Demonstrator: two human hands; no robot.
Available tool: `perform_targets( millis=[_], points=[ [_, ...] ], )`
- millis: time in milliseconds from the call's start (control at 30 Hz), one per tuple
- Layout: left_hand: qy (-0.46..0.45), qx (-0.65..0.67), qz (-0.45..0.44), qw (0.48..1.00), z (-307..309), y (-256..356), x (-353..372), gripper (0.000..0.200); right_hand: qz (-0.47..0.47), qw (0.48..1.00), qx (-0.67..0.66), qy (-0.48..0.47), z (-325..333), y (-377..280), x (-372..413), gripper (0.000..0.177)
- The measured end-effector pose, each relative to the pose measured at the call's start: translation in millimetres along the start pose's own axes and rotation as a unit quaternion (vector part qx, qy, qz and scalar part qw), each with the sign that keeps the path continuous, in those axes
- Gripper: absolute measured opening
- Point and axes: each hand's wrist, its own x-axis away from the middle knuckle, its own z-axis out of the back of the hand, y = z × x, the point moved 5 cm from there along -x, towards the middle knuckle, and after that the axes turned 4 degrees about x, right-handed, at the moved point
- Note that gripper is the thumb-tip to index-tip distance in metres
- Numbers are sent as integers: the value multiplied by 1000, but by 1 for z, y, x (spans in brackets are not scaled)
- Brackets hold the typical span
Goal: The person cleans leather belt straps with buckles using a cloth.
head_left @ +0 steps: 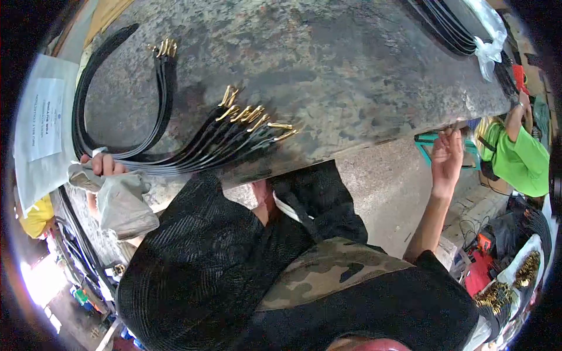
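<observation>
My left hand [103, 164] has its fingers curled over a grey-white cloth [124, 202], beside the bend of a bundle of thin black belts [202, 153]. Whether the fingers also grip the belts is hard to make out. The belts lie along the table's near edge, and their gold-coloured metal ends [249, 114] are fanned out at its middle. Another stretch of the black straps [165, 96] curves up at the left, also ending in gold metal pieces. My right hand [448, 153] is at the table edge on the right, palm showing, fingers apart and seemingly holding nothing.
The worn grey table [345, 76] spans the view. At its far right lies another black strap bundle [448, 29] with clear plastic [487, 55]. A printed sheet [48, 117] hangs left. A person in a green shirt [521, 155] is at the right, near gold metal pieces [497, 297].
</observation>
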Motion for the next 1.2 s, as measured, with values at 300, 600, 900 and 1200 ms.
perform_targets(
  millis=[300,600,900,1200],
  points=[
    [152,-102,-95,978,-13,2,9,53,-252,966,49,-24,10,45,6,33],
    [222,-80,-119,964,-57,-27,4,62,-161,976,126,-78,-21,19,13,29],
    [168,-342,-231,895,-90,28,-13,27,-93,936,-42,-338,-206,15,-12,35],
    [-650,-320,195,661,-259,-127,-15,63,-117,884,-146,-428,-284,101,-36,23]
  ],
)
